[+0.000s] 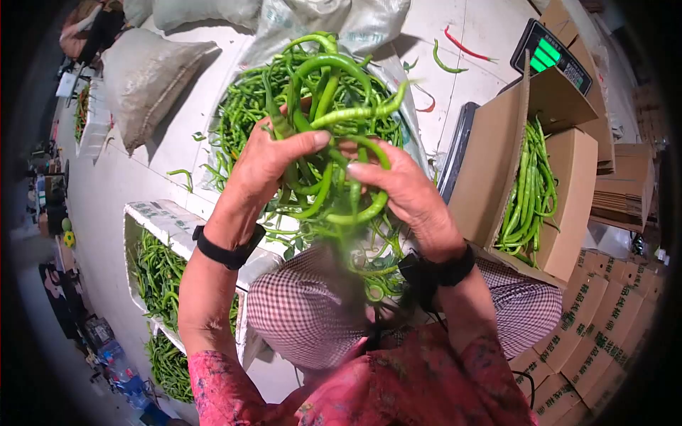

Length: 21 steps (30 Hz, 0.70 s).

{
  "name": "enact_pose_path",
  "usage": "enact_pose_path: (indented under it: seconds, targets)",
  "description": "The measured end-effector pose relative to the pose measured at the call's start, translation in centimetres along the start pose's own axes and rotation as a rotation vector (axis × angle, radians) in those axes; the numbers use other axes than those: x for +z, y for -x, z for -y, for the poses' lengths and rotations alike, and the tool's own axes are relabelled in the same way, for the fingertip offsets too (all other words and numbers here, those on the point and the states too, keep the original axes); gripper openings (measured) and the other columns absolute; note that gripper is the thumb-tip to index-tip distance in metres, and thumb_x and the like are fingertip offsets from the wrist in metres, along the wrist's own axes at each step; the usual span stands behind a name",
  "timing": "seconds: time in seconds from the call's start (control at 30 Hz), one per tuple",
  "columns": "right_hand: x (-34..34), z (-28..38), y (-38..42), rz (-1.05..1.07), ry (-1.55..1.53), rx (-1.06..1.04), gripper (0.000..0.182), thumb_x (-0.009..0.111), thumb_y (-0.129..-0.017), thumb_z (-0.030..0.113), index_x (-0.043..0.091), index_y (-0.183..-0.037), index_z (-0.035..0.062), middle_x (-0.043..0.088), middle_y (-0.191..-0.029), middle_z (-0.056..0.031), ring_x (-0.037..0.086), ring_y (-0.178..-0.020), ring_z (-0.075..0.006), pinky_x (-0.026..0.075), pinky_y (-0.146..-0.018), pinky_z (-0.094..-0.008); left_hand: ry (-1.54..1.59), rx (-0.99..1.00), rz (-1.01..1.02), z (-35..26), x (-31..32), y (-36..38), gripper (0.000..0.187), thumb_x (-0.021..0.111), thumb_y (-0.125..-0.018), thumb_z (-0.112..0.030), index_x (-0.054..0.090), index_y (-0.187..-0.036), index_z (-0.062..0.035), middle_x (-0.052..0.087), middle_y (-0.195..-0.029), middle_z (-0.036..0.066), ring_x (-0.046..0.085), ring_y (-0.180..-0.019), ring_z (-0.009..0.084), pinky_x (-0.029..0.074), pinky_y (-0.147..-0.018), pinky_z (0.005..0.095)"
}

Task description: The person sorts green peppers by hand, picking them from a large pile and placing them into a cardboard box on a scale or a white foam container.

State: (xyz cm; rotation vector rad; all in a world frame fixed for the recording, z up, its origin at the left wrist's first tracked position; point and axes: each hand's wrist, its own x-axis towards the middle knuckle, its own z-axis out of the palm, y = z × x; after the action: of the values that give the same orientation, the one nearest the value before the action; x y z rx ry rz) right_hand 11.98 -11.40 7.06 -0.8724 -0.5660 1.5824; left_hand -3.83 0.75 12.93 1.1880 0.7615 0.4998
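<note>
My left hand [264, 160] is curled around a bunch of long green chillies [348, 113], thumb laid across the front and pressing on the stems. My right hand [406, 186] closes on the same bunch from the other side, thumb against the pods, so the chillies are caught between both palms. Most of my fingers are hidden behind them. The pods are glossy, smooth and bent into hooks and loops; the lower ones blur towards my lap.

Just beyond the bunch, a dense heap of thinner-looking chillies [238, 117] spreads over pale sheeting. Black bands [222, 250] circle my wrists, above checked trousers [305, 295]. To my right, straight chillies lie lengthwise in an open brown cardboard box [574, 195], near a scale with a lit green display [547, 55] whose figures I can't read. To my left, a white foam box [167, 219] holds more, partly covered by my forearm. Farther off slumps a coarse woven sack [153, 82]; the dark lens rim cuts off the edges.
</note>
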Motion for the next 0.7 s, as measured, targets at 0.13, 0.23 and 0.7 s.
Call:
enact_pose_path:
  seconds: [0.13,0.23,0.7]
  targets:
    - [1.2,2.3,2.2,0.019,-0.191,0.022,0.042,0.058,-0.096,0.019,0.048,-0.132,-0.0002,0.061,-0.112,-0.008,0.057,-0.083,-0.0082,0.048,-0.072,-0.0213,0.091,-0.038,-0.01,-3.3,1.4,2.6,0.041,0.072,-0.082,-0.015,0.059,-0.118,0.0004,0.067,-0.101,0.008,0.065,-0.087,0.0141,0.054,-0.077,0.0277]
    - [0.5,3.7,4.2,0.101,-0.376,-0.013,0.042,0.053,-0.098,0.021,0.046,-0.134,-0.0006,0.061,-0.11,-0.0107,0.058,-0.083,-0.0101,0.047,-0.067,-0.0214,0.172,-0.044,-0.084,-4.8,1.8,4.4,0.031,0.071,-0.083,-0.016,0.063,-0.108,-0.001,0.068,-0.091,0.005,0.067,-0.076,0.013,0.055,-0.069,0.0273]
    - [0.7,6.7,14.2,-0.046,-0.494,-0.243,0.045,0.046,-0.102,0.026,0.039,-0.135,-0.0043,0.04,-0.066,0.001,0.032,-0.048,-0.0039,0.034,-0.043,-0.02,0.475,0.357,-0.397,-5.1,4.8,6.4,0.02,0.066,-0.089,-0.015,0.058,-0.106,-0.0091,0.064,-0.095,0.002,0.064,-0.085,0.0141,0.053,-0.076,0.0311]
